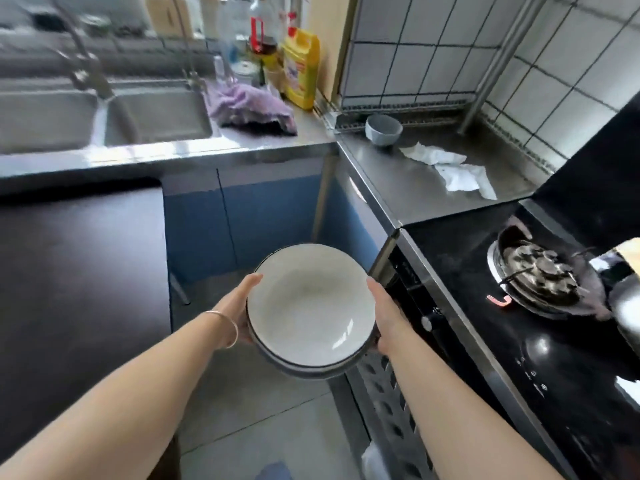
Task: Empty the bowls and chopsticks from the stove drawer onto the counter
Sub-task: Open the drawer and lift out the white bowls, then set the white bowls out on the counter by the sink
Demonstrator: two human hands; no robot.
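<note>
A: What are the hands doing?

B: The left hand and the right hand are clasped on opposite sides of a stack of bowls, each cupping the rim. A thin bangle sits on the left wrist.

A: A stack, not one bowl?

B: The top bowl is white inside with a dark rim, and more dark rims show just under it at the near edge. How many, I cannot tell.

A: Where is the stack?

B: Held in the air over the floor, in front of the blue cabinet doors and just left of the stove front. It touches nothing but the hands.

A: And further out?

B: The steel counter runs behind the cooktop. A small grey bowl stands on it near the tiled wall, with crumpled white paper lying beside it. To the right, a gas burner on the black cooktop.

A: The other side?

B: A double sink, a purple cloth by its right edge, and a yellow bottle behind that.
</note>
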